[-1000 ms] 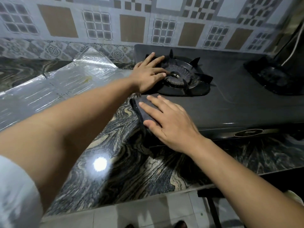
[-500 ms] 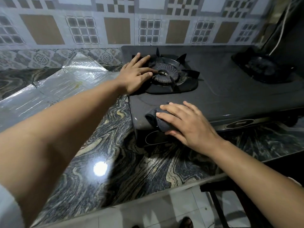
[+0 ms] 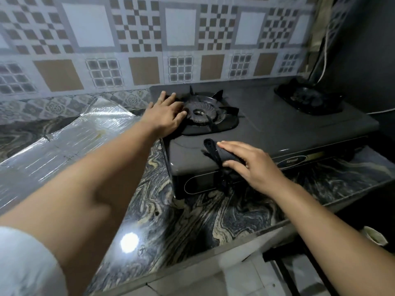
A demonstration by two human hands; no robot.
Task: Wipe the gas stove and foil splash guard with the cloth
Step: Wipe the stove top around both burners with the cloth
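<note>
From the head view, my right hand lies flat, fingers spread and straight, pressing the cloth onto the stove at its front-left corner. The cloth is dark and bunched; 1 end pokes out past my fingertips toward the left burner, the other trails over the stove's front edge and hangs down its front panel. So its long axis runs front to back, across the direction my fingers point.

My left hand rests open, palm down, on the stove's left edge, fingers touching the burner's rim. It holds nothing; I judge it is bracing the stove.

The right hand is the 1 on the cloth, so the wiping falls to it. The unwiped stove top stretches away to my right, toward the far burner at the back-right corner.

The foil guard lies flat on the counter left of the stove, just beside my left forearm and well apart from the cloth. Reaching it means carrying the cloth across my left arm.
</note>
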